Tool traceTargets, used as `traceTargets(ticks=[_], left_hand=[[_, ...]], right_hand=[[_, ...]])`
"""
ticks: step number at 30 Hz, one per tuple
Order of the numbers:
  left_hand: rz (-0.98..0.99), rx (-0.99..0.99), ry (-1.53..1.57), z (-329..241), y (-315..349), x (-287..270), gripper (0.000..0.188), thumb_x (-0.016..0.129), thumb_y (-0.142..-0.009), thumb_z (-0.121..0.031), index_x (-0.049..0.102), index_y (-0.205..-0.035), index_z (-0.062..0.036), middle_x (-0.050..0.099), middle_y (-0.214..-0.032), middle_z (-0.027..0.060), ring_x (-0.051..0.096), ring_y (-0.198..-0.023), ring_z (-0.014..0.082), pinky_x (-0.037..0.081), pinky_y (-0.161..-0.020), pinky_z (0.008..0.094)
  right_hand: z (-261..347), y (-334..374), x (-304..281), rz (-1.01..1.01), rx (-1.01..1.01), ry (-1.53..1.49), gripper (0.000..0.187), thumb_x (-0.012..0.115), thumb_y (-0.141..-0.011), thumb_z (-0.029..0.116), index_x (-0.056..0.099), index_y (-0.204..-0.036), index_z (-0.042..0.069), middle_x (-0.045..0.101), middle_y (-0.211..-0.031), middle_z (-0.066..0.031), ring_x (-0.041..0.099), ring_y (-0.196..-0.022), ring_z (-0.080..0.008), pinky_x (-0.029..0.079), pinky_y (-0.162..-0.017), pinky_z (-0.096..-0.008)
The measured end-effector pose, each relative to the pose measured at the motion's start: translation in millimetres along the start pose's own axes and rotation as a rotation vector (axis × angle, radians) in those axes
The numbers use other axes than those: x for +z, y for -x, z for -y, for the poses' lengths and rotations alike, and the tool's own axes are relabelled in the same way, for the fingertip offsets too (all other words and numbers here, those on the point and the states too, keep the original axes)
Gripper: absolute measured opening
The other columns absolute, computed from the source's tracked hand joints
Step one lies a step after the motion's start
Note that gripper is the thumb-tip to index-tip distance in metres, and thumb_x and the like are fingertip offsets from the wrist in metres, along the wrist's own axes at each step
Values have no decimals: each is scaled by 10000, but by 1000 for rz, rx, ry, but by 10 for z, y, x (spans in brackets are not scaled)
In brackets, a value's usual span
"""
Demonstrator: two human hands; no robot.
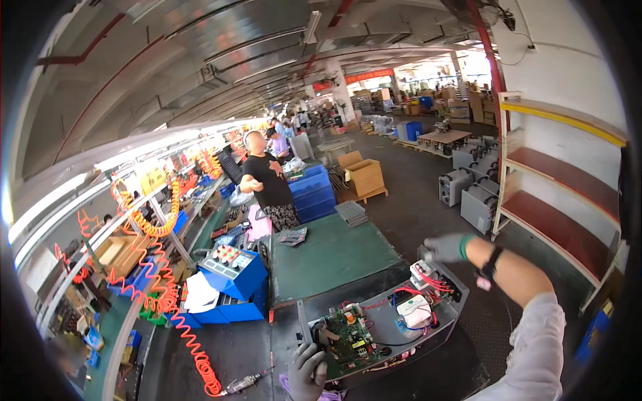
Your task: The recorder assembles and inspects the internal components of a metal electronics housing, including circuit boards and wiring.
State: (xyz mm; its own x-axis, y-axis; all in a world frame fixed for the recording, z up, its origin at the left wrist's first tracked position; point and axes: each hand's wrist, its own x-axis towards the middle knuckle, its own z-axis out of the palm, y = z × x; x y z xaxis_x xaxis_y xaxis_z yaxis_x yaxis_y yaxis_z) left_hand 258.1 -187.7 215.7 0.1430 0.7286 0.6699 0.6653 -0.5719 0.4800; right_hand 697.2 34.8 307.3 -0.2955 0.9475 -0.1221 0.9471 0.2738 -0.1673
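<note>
Hands on opened machine chassis at workbench

Gloves are worn on both hands. The left hand (306, 374), in a grey glove, is closed around the near left corner of the open grey chassis (401, 331), fingers curled over its edge just beside the green circuit board (348, 342). The right hand (447, 247), also gloved, is raised above and beyond the far right corner of the chassis, clear of it; nothing is seen held, and whether its fingers are spread or curled cannot be told. A dark wrist strap (491, 262) is worn on the right forearm.

The chassis lies between the two hands on a dark bench surface (241, 347), tilted across it. Inside it, red and blue wiring (428, 284) is noted near the right hand, with a white block (414, 309) beside it.

Beyond the left hand a green mat (334, 254) is laid. Left of that hand, blue boxes (231, 274) and an orange coiled hose (194, 347) are recorded. A person in a black shirt (267, 180) stands well beyond the mat.
</note>
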Motion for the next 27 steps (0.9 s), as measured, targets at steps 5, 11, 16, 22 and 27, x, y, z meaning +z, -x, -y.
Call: traceTargets(ticks=[5,11,16,22,27], left_hand=[[-131,46,-10,77,-117,196,142,678,-765,-113,709,-902,-91,659,-962,95,590,-1061,360,411,-1016,504],[-194,45,24,154,-88,361,110,660,-795,-124,698,-893,-92,659,-943,76,592,-1044,337,407,-1012,529],[-203,46,19,123,-93,341,117,631,-812,-143,689,-895,-83,653,-955,75,583,-1056,331,396,-1023,525],[-191,36,-2,85,-108,314,113,606,-809,-63,665,-903,-39,654,-964,106,588,-1077,350,388,-1065,533],[-193,45,-11,98,-102,321,113,608,-834,-111,667,-925,-77,649,-978,85,572,-1084,351,399,-1043,546]], right_hand=[[415,521,410,-28,174,-192,771,486,-963,439,153,-1527,32,591,-1219,-303,596,-1109,-432,467,-953,-475],[147,624,783,-321,128,-259,667,516,-944,319,251,-1513,91,592,-1210,-280,600,-1091,-414,480,-927,-467],[244,667,682,-317,131,-307,657,540,-921,268,290,-1502,94,588,-1228,-268,592,-1102,-412,479,-932,-461],[196,666,763,-368,112,-345,645,545,-925,279,309,-1497,96,605,-1196,-269,602,-1077,-415,478,-930,-466],[193,657,803,-416,178,-304,579,522,-939,288,364,-1457,84,639,-1129,-244,623,-1032,-404,490,-900,-466]])
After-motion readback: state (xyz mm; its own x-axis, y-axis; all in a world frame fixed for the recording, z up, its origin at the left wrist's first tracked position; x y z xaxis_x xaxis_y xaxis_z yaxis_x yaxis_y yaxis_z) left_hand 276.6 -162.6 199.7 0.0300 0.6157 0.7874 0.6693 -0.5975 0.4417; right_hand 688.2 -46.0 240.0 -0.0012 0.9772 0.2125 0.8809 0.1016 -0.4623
